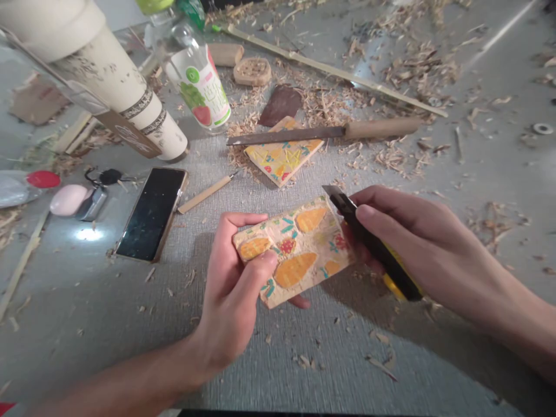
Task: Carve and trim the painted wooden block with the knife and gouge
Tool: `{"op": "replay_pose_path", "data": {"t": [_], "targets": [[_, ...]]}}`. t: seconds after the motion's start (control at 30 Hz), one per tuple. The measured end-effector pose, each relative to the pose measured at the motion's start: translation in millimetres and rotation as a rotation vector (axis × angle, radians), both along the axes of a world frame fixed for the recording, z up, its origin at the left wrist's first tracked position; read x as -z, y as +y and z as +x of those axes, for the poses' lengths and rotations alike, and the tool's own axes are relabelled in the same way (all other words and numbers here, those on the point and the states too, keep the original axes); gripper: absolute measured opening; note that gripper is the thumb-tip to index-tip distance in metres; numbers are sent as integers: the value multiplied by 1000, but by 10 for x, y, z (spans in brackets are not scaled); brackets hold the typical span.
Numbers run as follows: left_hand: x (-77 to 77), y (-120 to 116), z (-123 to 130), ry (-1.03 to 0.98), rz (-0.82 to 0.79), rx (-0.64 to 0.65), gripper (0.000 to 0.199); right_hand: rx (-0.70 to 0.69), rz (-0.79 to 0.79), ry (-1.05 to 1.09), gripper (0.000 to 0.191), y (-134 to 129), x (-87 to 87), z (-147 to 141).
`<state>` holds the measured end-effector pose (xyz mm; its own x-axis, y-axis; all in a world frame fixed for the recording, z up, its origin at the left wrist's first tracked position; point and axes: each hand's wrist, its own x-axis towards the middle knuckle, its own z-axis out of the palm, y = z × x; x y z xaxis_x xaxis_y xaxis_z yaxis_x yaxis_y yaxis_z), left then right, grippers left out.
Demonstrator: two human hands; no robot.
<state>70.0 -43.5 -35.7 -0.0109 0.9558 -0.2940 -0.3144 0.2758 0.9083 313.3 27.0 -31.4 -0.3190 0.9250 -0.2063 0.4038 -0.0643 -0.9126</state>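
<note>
My left hand [238,284] grips a small rectangular carved wooden block [299,246], thumb on its face and fingers behind it. Orange leaf shapes, red dotted spots and teal marks are painted on the block, with bare carved wood between them. In my right hand [403,237] is a black and yellow utility knife [377,246]. Its bare blade points up and left, just beyond the block's upper right corner. Behind the block lies another painted wooden piece [282,159], set cornerwise, and a file [295,135] with a wooden handle rests across it.
To the left are a phone [152,214], a thin wooden-handled carving tool [208,194] and a pale pink egg-shaped object [68,200]. A tall white cup [117,75] and a clear labelled bottle [195,81] stand behind. Wood shavings [417,63] and a long strip [330,69] lie at the back.
</note>
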Motion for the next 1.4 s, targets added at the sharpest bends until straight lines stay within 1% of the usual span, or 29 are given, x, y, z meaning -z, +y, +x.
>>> {"op": "replay_pose_path", "data": {"t": [0.23, 0.47, 0.53, 0.7, 0.83, 0.97, 1.1, 1.2, 1.27, 1.33, 1.4], "targets": [[-1, -17, -24, 37, 30, 54, 36, -18, -15, -6, 48, 10, 14, 1], [2, -14, -46, 101, 8, 86, 40, -17, -21, -37, 48, 6, 19, 3], [1, -17, -42, 82, 5, 82, 40, -22, -38, -40, 49, 4, 18, 1], [-4, -31, -28, -39, 7, 44, 39, -38, -48, -49, 55, 1, -15, -12], [-3, -28, -19, -87, -14, 34, 45, -30, 28, -110, 53, -7, -10, -15], [-14, -16, 5, -103, -22, 20, 54, 29, 90, -198, 51, -16, 67, -13], [-39, 9, 33, -2, -28, 13, 75, 37, 92, -232, 49, -14, 115, -4], [-51, 63, 20, 130, -8, 44, 85, -10, 38, -240, 42, -5, 61, 17], [-66, 115, -14, 216, 6, 87, 83, -44, 56, -267, 34, 3, -16, 44], [-90, 166, -60, 275, -6, 153, 76, -76, 158, -341, 31, 13, -99, 83], [-119, 204, -105, 314, -34, 233, 68, -140, 290, -427, 29, 15, -160, 122]]}}
